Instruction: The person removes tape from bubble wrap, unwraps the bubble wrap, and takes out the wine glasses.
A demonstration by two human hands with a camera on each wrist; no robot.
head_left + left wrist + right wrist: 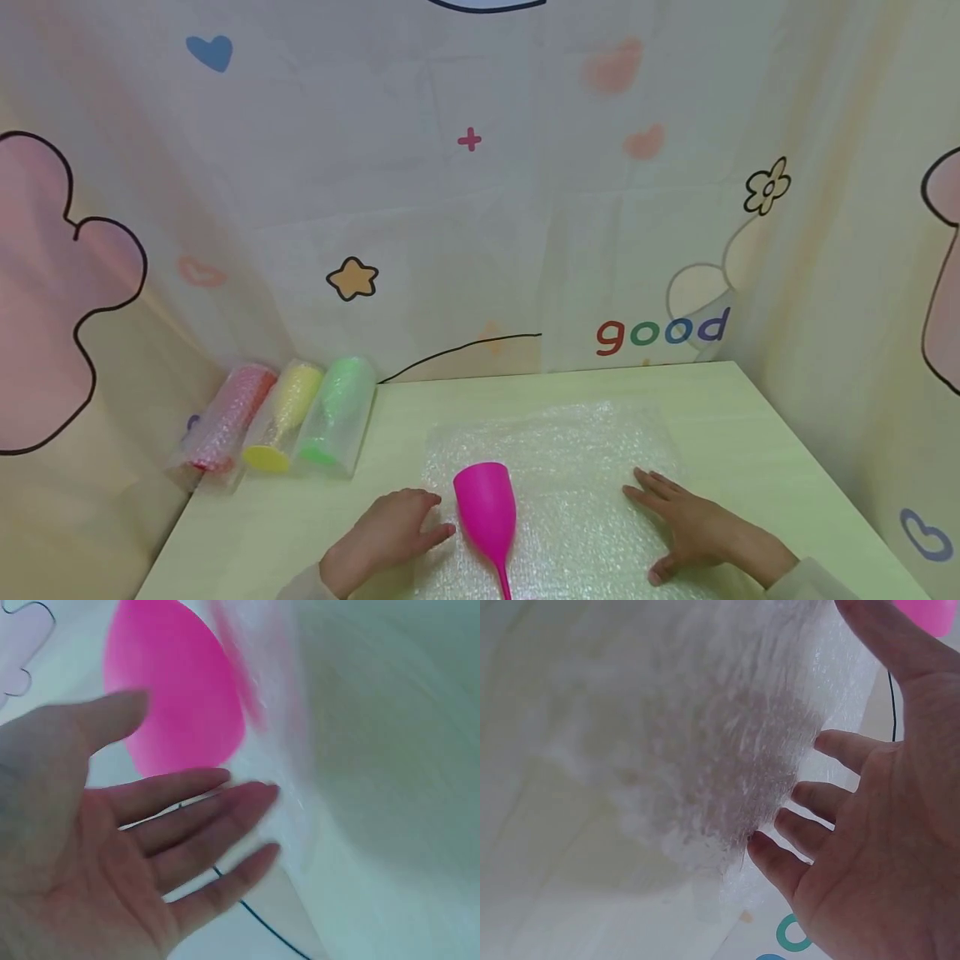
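A bright pink plastic goblet (486,504) lies on its side on a sheet of clear bubble wrap (570,508), its bowl pointing away from me and its stem running off the bottom edge. Just left of the bowl is my left hand (393,529), fingers extended and holding nothing; the left wrist view shows its palm beside the pink bowl (176,690). On the right part of the bubble wrap, my right hand (693,525) has its fingers spread. In the right wrist view its fingertips meet the wrap's surface (727,765). The goblet's base is out of view.
Three bubble-wrapped goblets lie side by side at the table's back left: a red one (236,412), a yellow one (288,408) and a green one (337,412). The pale table (720,417) is bordered by a printed curtain (480,208) behind and at both sides.
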